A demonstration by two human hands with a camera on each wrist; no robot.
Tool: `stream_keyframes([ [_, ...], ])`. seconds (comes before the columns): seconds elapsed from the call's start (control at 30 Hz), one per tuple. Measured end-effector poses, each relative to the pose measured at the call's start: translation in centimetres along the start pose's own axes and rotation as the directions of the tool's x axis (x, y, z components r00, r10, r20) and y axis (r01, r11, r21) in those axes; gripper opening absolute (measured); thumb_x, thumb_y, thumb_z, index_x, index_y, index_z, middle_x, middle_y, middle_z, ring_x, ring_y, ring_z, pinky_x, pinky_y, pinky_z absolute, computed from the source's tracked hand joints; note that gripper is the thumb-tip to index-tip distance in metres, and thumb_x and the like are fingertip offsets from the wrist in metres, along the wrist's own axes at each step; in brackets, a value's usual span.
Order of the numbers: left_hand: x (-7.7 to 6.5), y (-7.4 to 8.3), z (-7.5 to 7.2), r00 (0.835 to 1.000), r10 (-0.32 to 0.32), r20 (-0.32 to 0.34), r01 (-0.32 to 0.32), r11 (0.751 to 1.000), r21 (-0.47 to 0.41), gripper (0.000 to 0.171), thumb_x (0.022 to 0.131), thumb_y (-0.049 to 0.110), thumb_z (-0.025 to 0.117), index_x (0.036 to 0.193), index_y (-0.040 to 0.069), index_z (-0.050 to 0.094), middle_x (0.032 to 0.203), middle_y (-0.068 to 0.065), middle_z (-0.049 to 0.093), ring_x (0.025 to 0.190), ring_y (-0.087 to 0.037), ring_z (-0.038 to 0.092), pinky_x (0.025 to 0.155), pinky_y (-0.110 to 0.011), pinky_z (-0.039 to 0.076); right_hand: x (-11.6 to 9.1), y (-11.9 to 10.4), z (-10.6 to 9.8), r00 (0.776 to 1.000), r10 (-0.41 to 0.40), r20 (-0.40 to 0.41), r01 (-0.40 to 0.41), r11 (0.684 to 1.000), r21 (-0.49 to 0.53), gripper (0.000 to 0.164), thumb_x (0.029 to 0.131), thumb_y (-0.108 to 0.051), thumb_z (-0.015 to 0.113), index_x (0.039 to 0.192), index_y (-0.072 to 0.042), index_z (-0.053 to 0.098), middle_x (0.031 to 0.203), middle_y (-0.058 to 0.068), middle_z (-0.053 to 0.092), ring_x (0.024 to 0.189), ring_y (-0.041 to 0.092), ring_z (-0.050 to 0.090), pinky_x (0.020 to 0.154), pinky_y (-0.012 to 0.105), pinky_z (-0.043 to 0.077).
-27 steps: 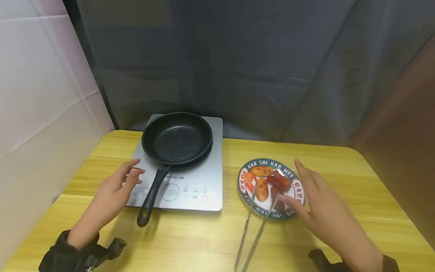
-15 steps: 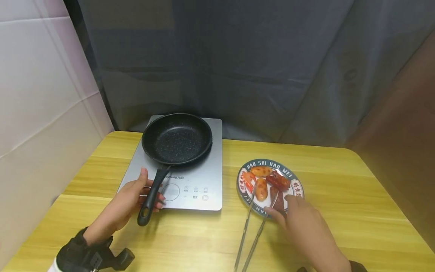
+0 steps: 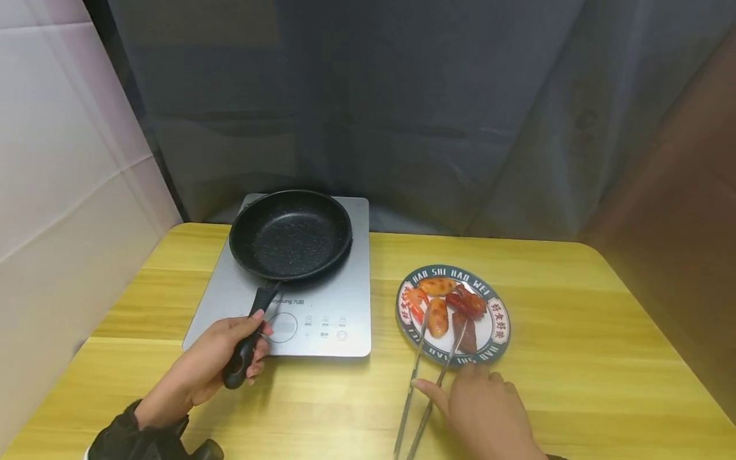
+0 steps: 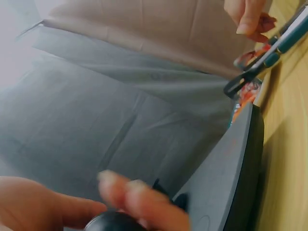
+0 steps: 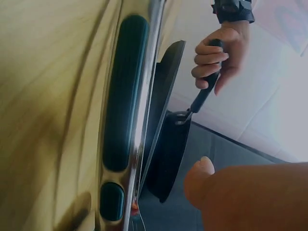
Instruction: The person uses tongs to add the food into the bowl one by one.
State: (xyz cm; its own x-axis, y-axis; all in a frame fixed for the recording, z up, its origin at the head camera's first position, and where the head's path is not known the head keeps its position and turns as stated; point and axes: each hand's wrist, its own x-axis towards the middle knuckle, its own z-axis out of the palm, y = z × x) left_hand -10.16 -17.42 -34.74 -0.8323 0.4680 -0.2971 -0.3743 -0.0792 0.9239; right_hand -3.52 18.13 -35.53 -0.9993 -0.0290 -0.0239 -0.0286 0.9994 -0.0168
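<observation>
My left hand (image 3: 221,348) grips the black handle (image 3: 264,298) of a frying pan (image 3: 290,236), fingers curled around it. The pan sits on a silver induction cooktop (image 3: 345,287). In the right wrist view, that grip on the handle (image 5: 200,100) shows from the side. My right hand (image 3: 485,406) hovers over the metal tongs (image 3: 406,409), thumb spread from the fingers. Those tongs lie with spread tips on a round plate (image 3: 499,322), and their teal grip (image 5: 126,96) fills much of the right wrist view. The right thumb (image 5: 204,180) stands apart from it.
On the plate are a shrimp (image 3: 414,301), browned oval pieces (image 3: 438,317), a glossy red piece (image 3: 467,302) and a dark brown slice (image 3: 467,335). Grey cloth (image 3: 368,115) hangs behind the wooden table (image 3: 575,332), with a white panel (image 3: 75,147) at left.
My left hand has moved from beside the handle and closed around it. My right hand has come from the plate's right side down toward the tongs. Pan and tongs keep their places.
</observation>
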Motion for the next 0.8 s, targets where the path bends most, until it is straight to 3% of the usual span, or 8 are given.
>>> stream_keyframes([
  [0.2, 0.3, -0.2, 0.0, 1.0, 0.015, 0.014, -0.015, 0.999, -0.049, 0.037, 0.104, 0.039, 0.039, 0.098, 0.002, 0.039, 0.067, 0.002, 0.043, 0.049, -0.009, 0.04, 0.045, -0.022, 0.04, 0.4, -0.4, 0.3, 0.999, -0.035, -0.025, 0.034, 0.999, -0.029, 0.074, 0.089, -0.071, 0.039, 0.062, -0.003, 0.05, 0.059, 0.009, 0.045, 0.058, 0.029, 0.055, 0.051, 0.045, 0.05],
  [0.3, 0.7, -0.3, -0.4, 0.997, 0.024, 0.074, -0.016, 0.994, -0.108, 0.036, 0.104, 0.039, 0.038, 0.097, 0.004, 0.038, 0.066, 0.003, 0.044, 0.047, -0.007, 0.04, 0.044, -0.021, 0.041, 0.6, -0.7, 0.5, 0.999, -0.047, -0.018, 0.046, 0.999, -0.024, 0.079, 0.087, -0.073, 0.038, 0.067, 0.001, 0.055, 0.062, 0.01, 0.046, 0.057, 0.029, 0.054, 0.052, 0.046, 0.05],
  [0.43, 1.0, -0.5, -0.7, 0.99, 0.045, 0.135, -0.024, 0.987, -0.156, 0.034, 0.105, 0.038, 0.034, 0.095, 0.006, 0.037, 0.064, 0.004, 0.041, 0.045, -0.005, 0.038, 0.042, -0.019, 0.04, 0.6, -1.1, 0.8, 0.991, -0.094, -0.093, 0.087, 0.993, -0.081, 0.076, 0.085, -0.073, 0.043, 0.063, -0.001, 0.05, 0.057, 0.006, 0.041, 0.049, 0.022, 0.047, 0.042, 0.038, 0.045],
  [0.53, 1.0, -0.5, -0.4, 0.989, 0.056, 0.134, -0.036, 0.988, -0.148, 0.033, 0.106, 0.037, 0.033, 0.093, 0.007, 0.036, 0.064, 0.005, 0.038, 0.044, -0.004, 0.037, 0.041, -0.018, 0.038, 0.2, -1.3, 0.9, 0.992, -0.073, -0.1, 0.064, 0.994, -0.093, 0.074, 0.084, -0.073, 0.045, 0.058, -0.004, 0.045, 0.055, 0.005, 0.038, 0.045, 0.02, 0.045, 0.038, 0.034, 0.042],
  [0.8, 1.1, -0.3, -0.2, 0.993, 0.05, 0.111, -0.034, 0.989, -0.141, 0.033, 0.105, 0.038, 0.035, 0.093, 0.006, 0.035, 0.063, 0.004, 0.037, 0.044, -0.004, 0.036, 0.04, -0.018, 0.036, -0.4, -2.2, 1.7, 1.0, 0.015, -0.004, -0.015, 1.0, 0.002, 0.08, 0.081, -0.076, 0.045, 0.062, 0.001, 0.049, 0.055, 0.006, 0.04, 0.045, 0.022, 0.048, 0.038, 0.038, 0.045],
])
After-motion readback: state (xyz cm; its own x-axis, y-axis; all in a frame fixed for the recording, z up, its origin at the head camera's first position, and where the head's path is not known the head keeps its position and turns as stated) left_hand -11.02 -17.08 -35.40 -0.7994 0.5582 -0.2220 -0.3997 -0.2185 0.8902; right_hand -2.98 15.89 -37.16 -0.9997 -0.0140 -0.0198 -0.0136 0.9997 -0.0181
